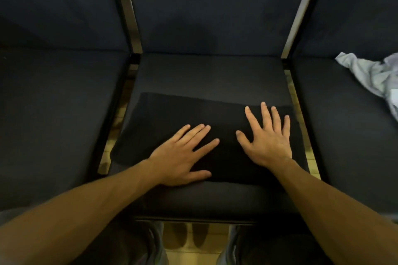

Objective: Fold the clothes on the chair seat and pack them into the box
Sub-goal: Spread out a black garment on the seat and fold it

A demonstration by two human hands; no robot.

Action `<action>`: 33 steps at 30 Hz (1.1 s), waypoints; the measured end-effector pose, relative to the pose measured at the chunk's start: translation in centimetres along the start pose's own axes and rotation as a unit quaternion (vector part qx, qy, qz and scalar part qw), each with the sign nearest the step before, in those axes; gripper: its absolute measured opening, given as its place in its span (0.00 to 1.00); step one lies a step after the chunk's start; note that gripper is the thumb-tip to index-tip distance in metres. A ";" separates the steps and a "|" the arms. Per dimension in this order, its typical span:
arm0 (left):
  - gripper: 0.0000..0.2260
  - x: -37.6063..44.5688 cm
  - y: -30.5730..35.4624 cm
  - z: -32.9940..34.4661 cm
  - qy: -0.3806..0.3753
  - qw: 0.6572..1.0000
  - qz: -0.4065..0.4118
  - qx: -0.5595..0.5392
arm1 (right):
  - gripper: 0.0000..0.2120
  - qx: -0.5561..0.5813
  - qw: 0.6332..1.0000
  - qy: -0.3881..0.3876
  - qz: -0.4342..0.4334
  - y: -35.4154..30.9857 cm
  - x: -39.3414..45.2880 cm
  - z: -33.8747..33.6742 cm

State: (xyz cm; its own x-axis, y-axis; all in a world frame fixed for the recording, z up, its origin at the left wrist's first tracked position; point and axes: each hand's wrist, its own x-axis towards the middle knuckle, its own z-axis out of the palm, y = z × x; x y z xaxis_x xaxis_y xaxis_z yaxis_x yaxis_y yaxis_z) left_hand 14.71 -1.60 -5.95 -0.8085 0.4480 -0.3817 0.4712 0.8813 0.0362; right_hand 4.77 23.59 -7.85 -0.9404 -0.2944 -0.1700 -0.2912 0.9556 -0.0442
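Observation:
A black garment [172, 112], folded into a flat rectangle, lies on the front half of the middle chair seat [211, 75]. My left hand [183, 155] lies flat on its near left part, fingers straight and spread. My right hand [269, 137] presses flat on its right part, fingers spread and pointing away from me. Neither hand grips the cloth. No box is in view.
A crumpled light grey garment [374, 75] lies on the chair seat to the right [336, 127]. Another dark seat [53, 114] stands to the left. Metal frame bars [133, 28] separate the seats. Shoes [155, 243] show on the floor below.

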 end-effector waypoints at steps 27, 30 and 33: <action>0.17 7.1 18.6 -2.8 0.191 0.888 -0.111 -0.404 | 0.26 0.077 0.991 -0.042 0.099 3.6 -1.4 -4.5; 0.12 5.3 17.1 -4.7 0.196 0.755 -0.153 -0.607 | 0.16 0.101 0.985 -0.113 0.085 3.4 0.7 -6.2; 0.14 3.4 14.7 -5.7 0.298 0.616 -0.232 -0.691 | 0.14 0.222 0.961 -0.159 0.049 1.8 2.9 -9.2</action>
State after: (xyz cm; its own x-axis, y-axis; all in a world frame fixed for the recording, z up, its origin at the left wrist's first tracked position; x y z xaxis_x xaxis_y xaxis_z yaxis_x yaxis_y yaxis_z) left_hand 16.90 13.68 -1.47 -0.9228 -0.2887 -0.2552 -0.2768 0.0358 0.9603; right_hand -0.09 24.34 0.62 -0.8382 -0.2520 -0.4837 -0.0333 0.9089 -0.4158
